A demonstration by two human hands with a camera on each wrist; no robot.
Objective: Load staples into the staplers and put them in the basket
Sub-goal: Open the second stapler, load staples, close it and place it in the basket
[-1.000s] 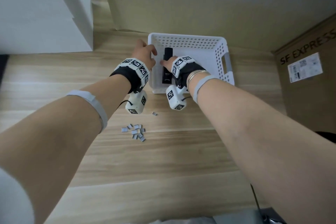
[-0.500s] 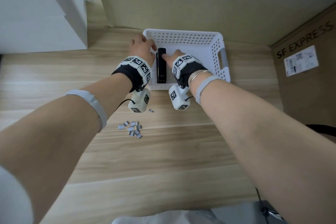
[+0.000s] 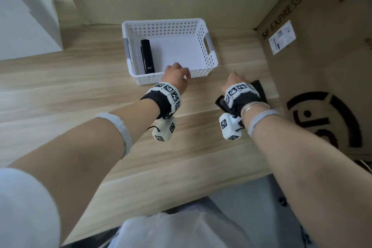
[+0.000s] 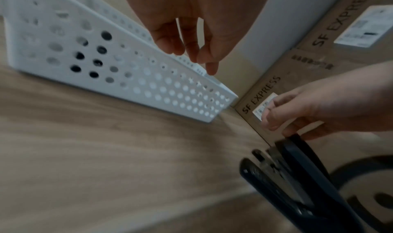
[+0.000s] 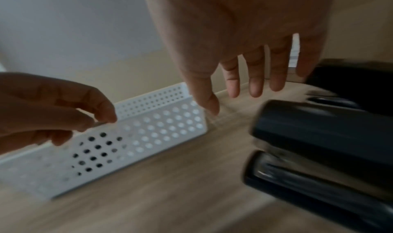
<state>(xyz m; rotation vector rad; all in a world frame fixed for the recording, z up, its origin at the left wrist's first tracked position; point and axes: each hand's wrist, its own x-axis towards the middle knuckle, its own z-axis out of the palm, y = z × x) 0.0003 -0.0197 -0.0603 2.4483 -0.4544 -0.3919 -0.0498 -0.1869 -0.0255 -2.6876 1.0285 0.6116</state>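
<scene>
One stapler point(image 3: 147, 56) now lies flat in the white basket point(image 3: 209, 60), along its left wall, with no hand on it. Half a second ago both hands were over the basket setting it down; both have since pulled back out.

Left hand point(image 3: 176, 78): released, fingers point(image 4: 192, 51) loosely curled and holding nothing, hanging at the basket's near rim. No contact visible.

Right hand point(image 3: 234, 82): swung right, away from the basket, to a second stapler point(image 4: 297, 177) on the worktop point(image 3: 80, 96) beside the cardboard box point(image 3: 322, 56). Its fingers point(image 5: 255, 82) are spread and extended above it. In the left wrist view the fingertips look to be at the stapler's raised top arm; touching or just short of it, cannot tell through the blur. Not yet a grip.

The second stapler appears hinged open, metal channel showing between top and base.

The pile of staples seen a second ago is out of view now, the head having turned right.

Judgement: first stapler done. Second one still needs picking up, loading, closing and moving left of the fingers into the basket's free space.
</scene>
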